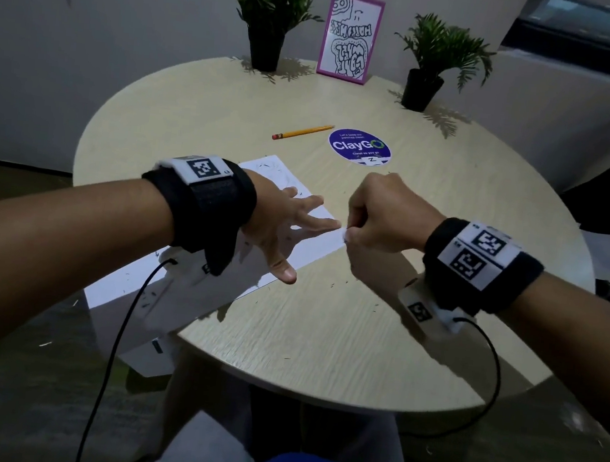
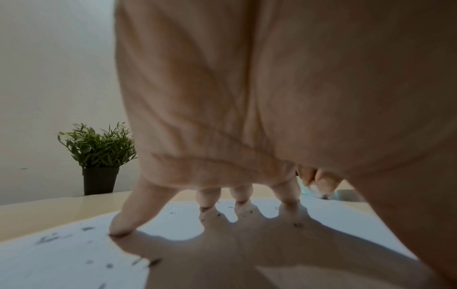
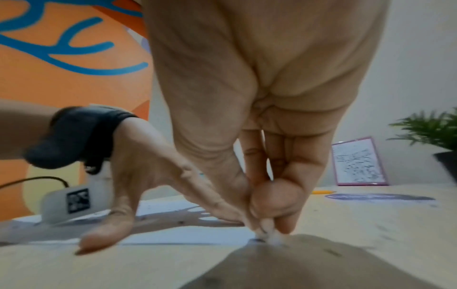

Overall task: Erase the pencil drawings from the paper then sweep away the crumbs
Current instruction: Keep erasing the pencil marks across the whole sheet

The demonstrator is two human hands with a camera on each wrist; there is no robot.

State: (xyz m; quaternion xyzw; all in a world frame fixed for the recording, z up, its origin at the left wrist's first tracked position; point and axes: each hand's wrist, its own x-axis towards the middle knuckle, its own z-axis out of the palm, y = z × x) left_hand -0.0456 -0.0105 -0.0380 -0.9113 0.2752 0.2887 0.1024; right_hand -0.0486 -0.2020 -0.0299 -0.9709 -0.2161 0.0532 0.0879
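The hands meet at the right-hand corner of the paper point(image 1: 318, 232), near the middle of the tabletop point(image 1: 324, 325). The left hand point(image 1: 281, 228) is spread flat, fingers straight and splayed, pressing the sheet down; the left wrist view shows its fingertips point(image 2: 121, 228) planted on the white surface among dark specks. The right hand point(image 1: 379, 215) is curled into a tight pinch, thumb and fingertips closed on something small and pale, probably an eraser point(image 3: 269, 233), whose shape is too blurred and hidden to make out. That pinch touches the paper right at its corner, just beside the tip of the left index finger.

The sheet's long axis runs on a diagonal, from the near left edge of the tabletop, where part of it juts past the rim under the left forearm, up toward the centre. Almost all of it therefore lies to the left of the right hand and under or behind the left one. Faint pencil marks point(image 1: 272, 170) show at the far corner of the sheet, beyond the left wrist, so erasing looks unfinished, and reaching them would likely mean carrying the right hand away from the body and leftward across the left hand's fingers. Dark crumbs point(image 1: 335, 282) are scattered on the sheet and on the bare wood near the right hand.
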